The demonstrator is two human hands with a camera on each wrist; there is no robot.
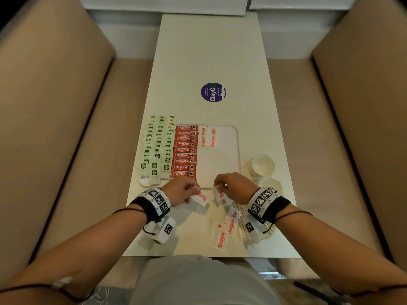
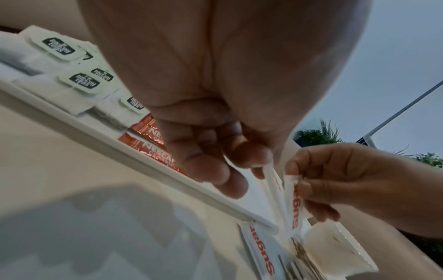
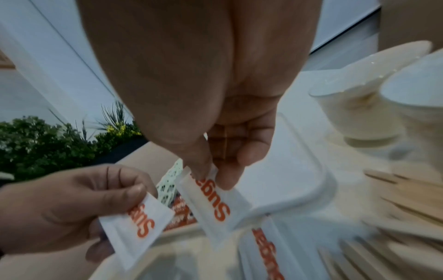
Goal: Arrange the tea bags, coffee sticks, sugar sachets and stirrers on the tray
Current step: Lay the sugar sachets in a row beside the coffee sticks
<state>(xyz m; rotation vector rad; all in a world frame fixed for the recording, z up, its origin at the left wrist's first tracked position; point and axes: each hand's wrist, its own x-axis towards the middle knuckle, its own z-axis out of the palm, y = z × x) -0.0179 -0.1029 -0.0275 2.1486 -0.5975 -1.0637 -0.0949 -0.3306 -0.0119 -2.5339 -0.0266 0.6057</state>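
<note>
A white tray point(image 1: 238, 137) holds rows of green-tagged tea bags point(image 1: 157, 148) at its left. Beside them lies a column of red coffee sticks point(image 1: 185, 150), then two sugar sachets point(image 1: 208, 137). At the tray's near edge, my left hand point(image 1: 193, 190) pinches a sugar sachet point(image 1: 199, 198) point(image 3: 139, 227). My right hand point(image 1: 220, 186) pinches another sugar sachet point(image 1: 221, 195) point(image 3: 210, 200) by its top. Three loose sugar sachets point(image 1: 222, 234) lie on the table near me. Wooden stirrers point(image 1: 253, 237) point(image 3: 407, 199) lie partly under my right wrist.
Two white cups point(image 1: 262, 165) point(image 1: 270, 184) stand right of the tray, close to my right hand. A round purple sticker point(image 1: 213, 92) is on the table beyond the tray. Beige sofas point(image 1: 55, 106) flank the narrow white table point(image 1: 209, 51).
</note>
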